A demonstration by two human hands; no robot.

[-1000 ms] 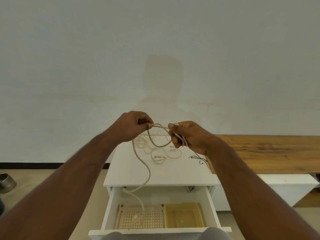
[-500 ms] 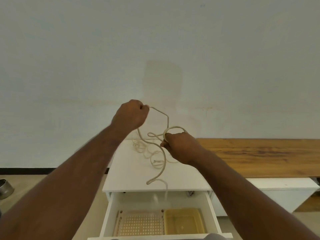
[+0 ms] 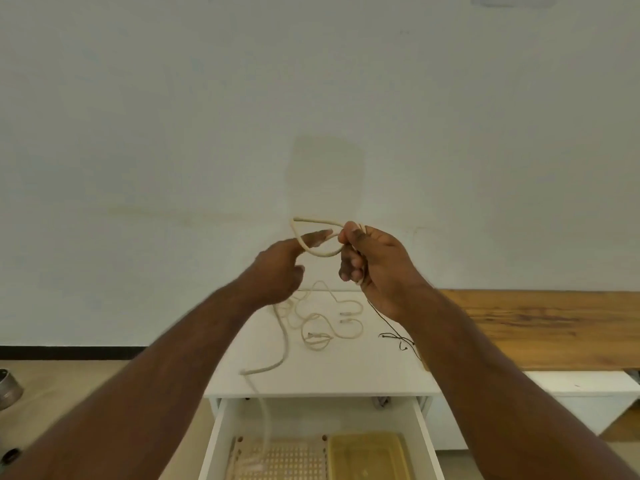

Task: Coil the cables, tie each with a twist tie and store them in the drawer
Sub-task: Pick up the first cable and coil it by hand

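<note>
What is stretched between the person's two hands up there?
In the head view, a loop of the beige cable spans the gap: the right hand pinches it, and it passes over the left hand's outstretched finger.

No text, label, brand, number or sign can be read anywhere in this view
</note>
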